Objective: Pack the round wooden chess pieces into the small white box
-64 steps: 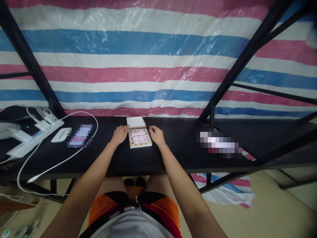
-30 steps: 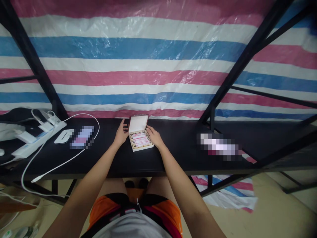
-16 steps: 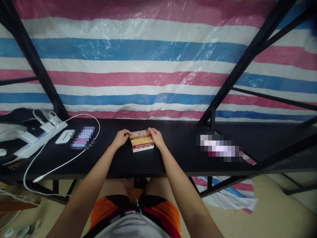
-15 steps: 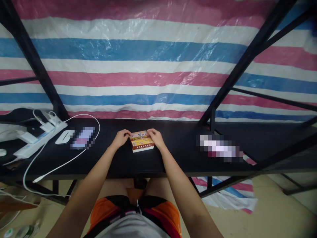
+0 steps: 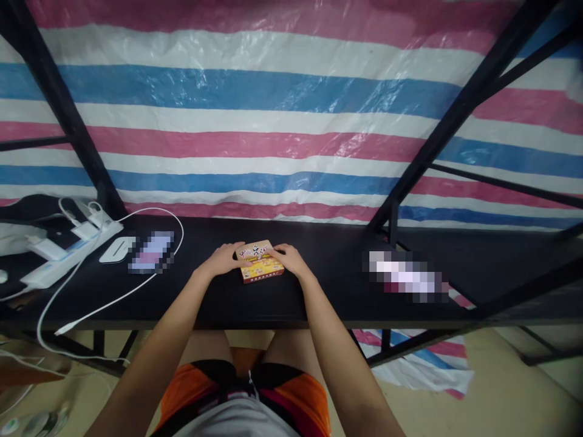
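Observation:
A small Chinese chess box, yellow and red with printed lettering on top, lies on the black table in front of me. My left hand grips its left side, with the thumb across the top and the fingers at the far left corner. On the opposite side my right hand holds the box, its thumb resting on the top face and its fingers along the far right edge. The lid sits low, and the white lower part no longer shows at the front. What is inside cannot be seen.
To the left lie a blurred phone-like item, a white flat device, a white power strip with plugs and a loose white cable. A blurred object lies at the right. Black metal posts frame the table; striped sheeting hangs behind.
Both thumbs have come onto the top of the box, and the hands now wrap its sides. The lid has gone down over the white lower part.

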Demonstrator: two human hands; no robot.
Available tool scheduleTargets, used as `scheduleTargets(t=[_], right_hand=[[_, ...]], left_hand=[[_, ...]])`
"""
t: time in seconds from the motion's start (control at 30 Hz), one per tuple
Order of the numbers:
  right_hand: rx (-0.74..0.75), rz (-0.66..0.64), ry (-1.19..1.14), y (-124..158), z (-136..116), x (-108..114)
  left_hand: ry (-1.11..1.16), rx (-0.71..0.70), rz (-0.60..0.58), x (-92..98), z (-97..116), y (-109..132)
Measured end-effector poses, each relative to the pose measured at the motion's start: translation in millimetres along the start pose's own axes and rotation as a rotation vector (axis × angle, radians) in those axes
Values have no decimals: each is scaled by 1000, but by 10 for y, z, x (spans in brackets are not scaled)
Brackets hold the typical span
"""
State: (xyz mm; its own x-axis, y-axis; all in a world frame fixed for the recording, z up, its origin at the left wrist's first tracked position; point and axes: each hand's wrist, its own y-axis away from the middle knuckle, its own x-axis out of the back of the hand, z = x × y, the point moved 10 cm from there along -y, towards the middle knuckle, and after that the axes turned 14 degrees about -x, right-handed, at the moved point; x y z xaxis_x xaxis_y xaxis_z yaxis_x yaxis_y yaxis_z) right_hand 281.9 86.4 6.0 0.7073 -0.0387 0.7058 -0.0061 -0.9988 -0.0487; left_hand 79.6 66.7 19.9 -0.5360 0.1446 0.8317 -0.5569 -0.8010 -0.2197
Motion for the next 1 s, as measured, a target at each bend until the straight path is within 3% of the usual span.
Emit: scheduleTargets(t=[0.13,0.3,0.5,0.67,0.83,1.0], right_hand=[[-4,28,88,26,-68,-10],[-105,169,203,28,-85,78],[-54,93,237,30,-120,-7],[-24,82,152,27,-111,-10],[-104,-14,-317,7,-38,-66],[-24,-108,-697,6,-172,-125]], left_hand=[[-134,35,-31,25,57,2],[-424,206,99,220,69,-6],[-500,47,73,94,267,-66],[-224,73,159,81,50,-78],[259,186,392,18,-248,-95],[637,83,434,-15,-206,-175]])
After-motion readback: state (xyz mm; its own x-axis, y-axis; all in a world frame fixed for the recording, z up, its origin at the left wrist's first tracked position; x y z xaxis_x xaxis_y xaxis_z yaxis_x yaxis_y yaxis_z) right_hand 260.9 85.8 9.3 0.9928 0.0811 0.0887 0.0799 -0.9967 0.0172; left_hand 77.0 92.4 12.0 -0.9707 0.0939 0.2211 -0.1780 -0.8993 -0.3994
